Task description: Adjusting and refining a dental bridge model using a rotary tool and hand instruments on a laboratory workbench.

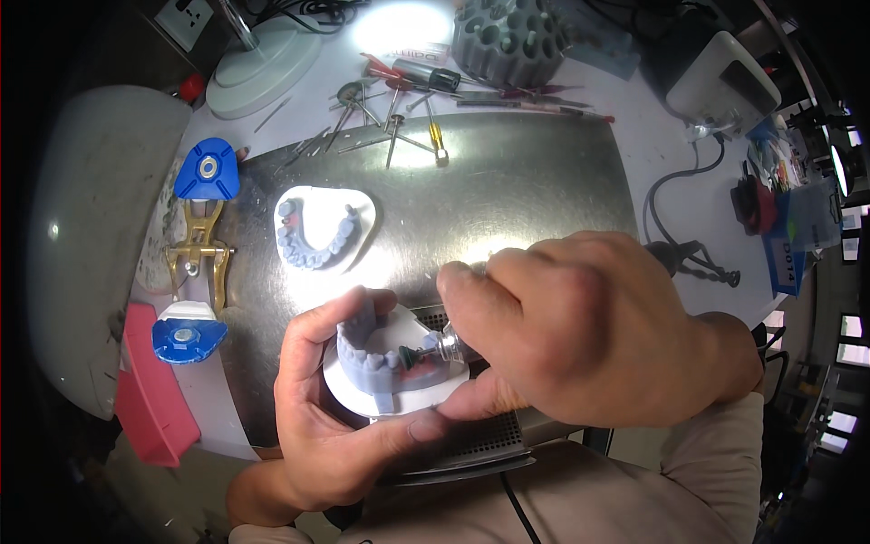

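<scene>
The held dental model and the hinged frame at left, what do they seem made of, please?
Dental model: perhaps resin or stone, since it looks matte blue-grey. Hinged frame: probably metal, given its golden sheen. Blue end plates: likely plastic, smooth and evenly coloured.

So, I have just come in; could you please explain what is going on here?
A person works on a dental model with both hands. The left hand cradles it, while the right hand holds a tool with its green tip at the teeth, beside a pinkish patch. A second model sits on the metal plate, and a blue and gold articulator stands open on the left.
</scene>
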`<action>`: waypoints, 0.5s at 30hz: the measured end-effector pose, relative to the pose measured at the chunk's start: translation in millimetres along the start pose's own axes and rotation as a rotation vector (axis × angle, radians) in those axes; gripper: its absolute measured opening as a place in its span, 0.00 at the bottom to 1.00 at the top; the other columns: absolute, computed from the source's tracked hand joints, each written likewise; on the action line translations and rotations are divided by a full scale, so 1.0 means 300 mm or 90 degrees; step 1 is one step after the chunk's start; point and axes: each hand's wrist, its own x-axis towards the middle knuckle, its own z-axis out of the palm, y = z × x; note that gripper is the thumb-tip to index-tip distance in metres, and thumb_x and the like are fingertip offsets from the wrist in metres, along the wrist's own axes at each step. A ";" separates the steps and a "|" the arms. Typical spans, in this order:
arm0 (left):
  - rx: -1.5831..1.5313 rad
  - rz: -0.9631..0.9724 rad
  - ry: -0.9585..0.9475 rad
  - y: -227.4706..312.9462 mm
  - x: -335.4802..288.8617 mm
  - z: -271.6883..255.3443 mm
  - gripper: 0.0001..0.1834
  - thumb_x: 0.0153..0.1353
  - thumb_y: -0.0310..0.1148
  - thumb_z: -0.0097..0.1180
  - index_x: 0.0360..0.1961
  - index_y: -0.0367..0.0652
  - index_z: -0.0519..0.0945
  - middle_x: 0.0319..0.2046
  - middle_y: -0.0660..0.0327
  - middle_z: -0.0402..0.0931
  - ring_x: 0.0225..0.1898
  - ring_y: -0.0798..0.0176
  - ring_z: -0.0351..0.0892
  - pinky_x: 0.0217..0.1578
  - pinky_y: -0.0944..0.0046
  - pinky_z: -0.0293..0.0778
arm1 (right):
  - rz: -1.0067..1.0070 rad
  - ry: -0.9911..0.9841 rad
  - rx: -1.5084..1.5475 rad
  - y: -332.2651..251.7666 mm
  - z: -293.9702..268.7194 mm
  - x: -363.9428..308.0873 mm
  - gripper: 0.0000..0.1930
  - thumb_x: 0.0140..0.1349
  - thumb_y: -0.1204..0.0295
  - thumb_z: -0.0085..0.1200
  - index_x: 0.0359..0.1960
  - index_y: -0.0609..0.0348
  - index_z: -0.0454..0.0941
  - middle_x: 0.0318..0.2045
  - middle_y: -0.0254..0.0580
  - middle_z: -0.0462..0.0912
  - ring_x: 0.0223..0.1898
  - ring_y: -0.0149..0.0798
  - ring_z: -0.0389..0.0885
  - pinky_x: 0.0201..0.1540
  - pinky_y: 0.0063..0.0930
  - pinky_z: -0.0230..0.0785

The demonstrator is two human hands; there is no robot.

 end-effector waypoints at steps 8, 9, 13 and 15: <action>0.034 0.007 0.004 0.000 -0.002 -0.001 0.49 0.44 0.20 0.76 0.66 0.38 0.59 0.61 0.51 0.66 0.61 0.58 0.69 0.60 0.54 0.72 | 0.004 -0.007 0.002 0.002 -0.006 -0.002 0.34 0.38 0.51 0.69 0.41 0.66 0.77 0.20 0.37 0.71 0.19 0.40 0.77 0.21 0.33 0.69; 0.034 0.007 0.004 0.001 -0.002 0.002 0.49 0.44 0.20 0.76 0.66 0.38 0.59 0.61 0.51 0.66 0.61 0.58 0.69 0.60 0.54 0.72 | 0.009 -0.022 -0.003 0.002 -0.008 -0.003 0.33 0.37 0.51 0.69 0.40 0.65 0.77 0.20 0.37 0.71 0.19 0.40 0.77 0.22 0.33 0.69; 0.013 0.000 0.025 -0.001 -0.001 0.007 0.49 0.44 0.22 0.76 0.66 0.38 0.59 0.60 0.51 0.66 0.61 0.57 0.69 0.60 0.54 0.72 | 0.012 0.004 0.003 0.006 -0.001 -0.003 0.31 0.37 0.51 0.70 0.37 0.64 0.76 0.20 0.37 0.71 0.19 0.41 0.77 0.22 0.34 0.68; 0.019 0.003 0.022 0.000 -0.001 0.006 0.50 0.44 0.21 0.76 0.66 0.38 0.59 0.61 0.51 0.66 0.61 0.57 0.69 0.60 0.54 0.72 | 0.012 -0.015 0.014 0.007 -0.003 -0.001 0.30 0.36 0.51 0.70 0.34 0.62 0.75 0.19 0.36 0.71 0.19 0.41 0.77 0.21 0.34 0.68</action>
